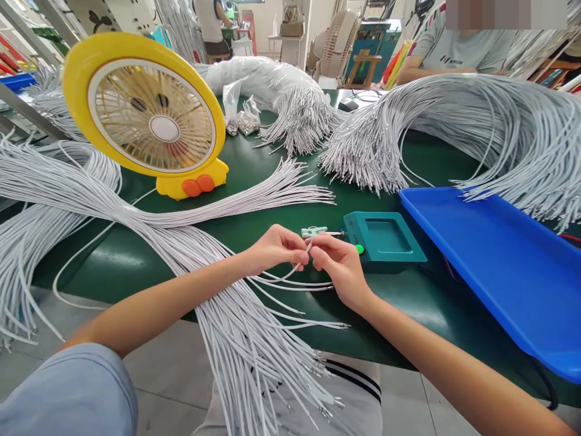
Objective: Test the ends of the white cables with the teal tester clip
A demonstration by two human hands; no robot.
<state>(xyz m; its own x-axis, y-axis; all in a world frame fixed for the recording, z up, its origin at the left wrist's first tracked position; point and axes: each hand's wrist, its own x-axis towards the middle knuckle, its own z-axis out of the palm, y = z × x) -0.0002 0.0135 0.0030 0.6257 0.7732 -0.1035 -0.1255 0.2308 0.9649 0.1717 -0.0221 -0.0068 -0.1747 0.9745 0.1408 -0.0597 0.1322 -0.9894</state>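
My left hand (pixel 276 249) is closed, pinching a thin white cable (pixel 294 270) near its end. The fingertips of my right hand (pixel 342 266) are pressed together at that cable's tip, touching it; any small part between them is too small to make out. Just beyond my fingers sits a teal device (pixel 385 237) with a shallow recess, a green button (pixel 360 249) and a small pale-green clip-like fixture (pixel 314 231) at its left. Under my left forearm lies a bundle of white cables (pixel 245 327), its metal-tipped ends hanging over the table edge onto my lap.
A yellow fan (pixel 163 128) stands at the left. The blue tray (pixel 494 260) lies on the right. Large cable bundles (pixel 372 151) and small bags of metal parts (pixel 248 118) sit at the back of the green table (pixel 290 215). Another person (pixel 463 51) sits across.
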